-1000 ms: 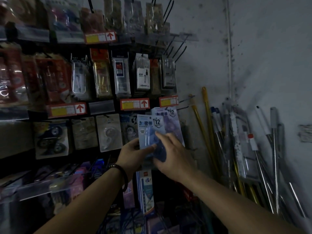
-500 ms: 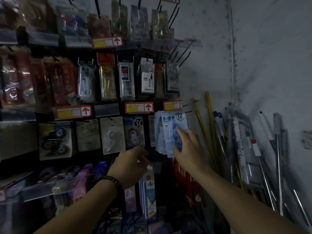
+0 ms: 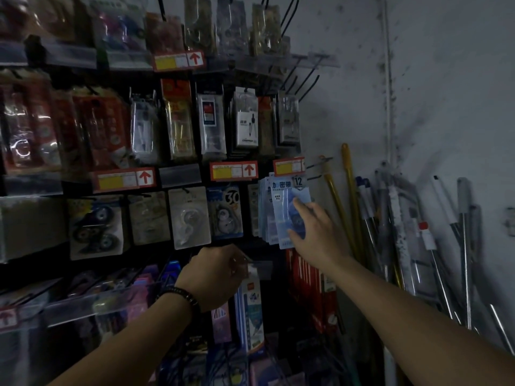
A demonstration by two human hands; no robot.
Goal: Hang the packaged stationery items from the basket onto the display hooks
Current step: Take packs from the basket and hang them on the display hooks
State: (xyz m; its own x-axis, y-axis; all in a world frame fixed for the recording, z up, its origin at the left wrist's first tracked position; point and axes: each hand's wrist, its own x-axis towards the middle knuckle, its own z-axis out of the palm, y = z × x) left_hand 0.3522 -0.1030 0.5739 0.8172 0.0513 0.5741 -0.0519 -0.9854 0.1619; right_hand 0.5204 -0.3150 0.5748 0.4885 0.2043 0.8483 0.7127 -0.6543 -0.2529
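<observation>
Up against the far wall, the display rack [image 3: 204, 162] fills the left and centre, rows of hung packs w/ red arrow tags between them. A bundle of poles [image 3: 404, 232] leans in the corner to its right. No basket in shot.

Step in hand, as I read it: seating one pack on its hook, at the rack's right end, second row up from the near shelf. The stack of blue packs [image 3: 264, 215] hangs there, fanned a bit. The front blue pack [image 3: 284, 210] sits lower and slightly right of the rest, its top just under the price tag [image 3: 288, 166], so it looks not fully home, tho the hook itself is hidden behind that tag.

Right hand [image 3: 315, 232]: fingers straight and a little spread, flat on the face of the front blue pack, thumb at its lower right part. Pressing rather than pinching.

Left hand [image 3: 217, 277]: lower and left of the stack, apart from it, knuckles to camera, fingers curled out of sight. Can't tell if it holds anything. Dark bracelet [image 3: 181, 298] on that wrist.

Next move prob needs a push toward the far side so the pack slides flush w/ the stack, then let go and reach for the next item
</observation>
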